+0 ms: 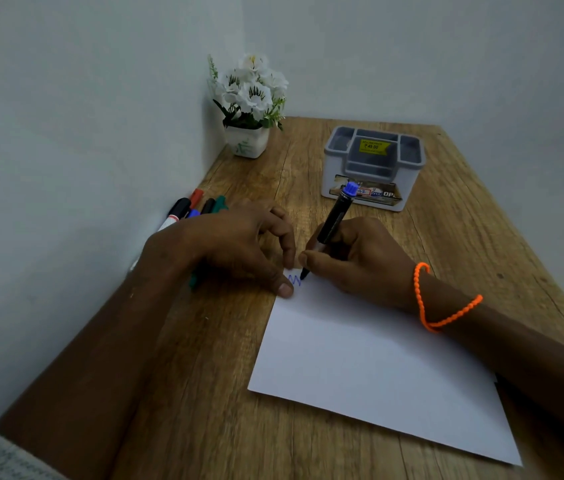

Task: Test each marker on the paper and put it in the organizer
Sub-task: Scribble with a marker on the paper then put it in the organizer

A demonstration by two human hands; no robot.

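Observation:
My right hand [367, 258] grips a black marker [334, 223] with a blue end cap, and its tip touches the top left corner of the white paper [377, 368]. A small blue zigzag [295, 279] is drawn there. My left hand [232, 244] arches over that corner, its thumb and a fingertip pressing the sheet down. Several more markers [187, 207] (red, black, blue, green) lie by the left wall, partly hidden behind my left hand. The grey organizer [329, 157] stands beyond the paper with nothing showing in its compartments.
A white pot of artificial white flowers [247, 140] stands in the back left corner of the wooden table [464, 220]. Walls close off the left and far sides. An orange beaded band [422, 306] circles my right wrist.

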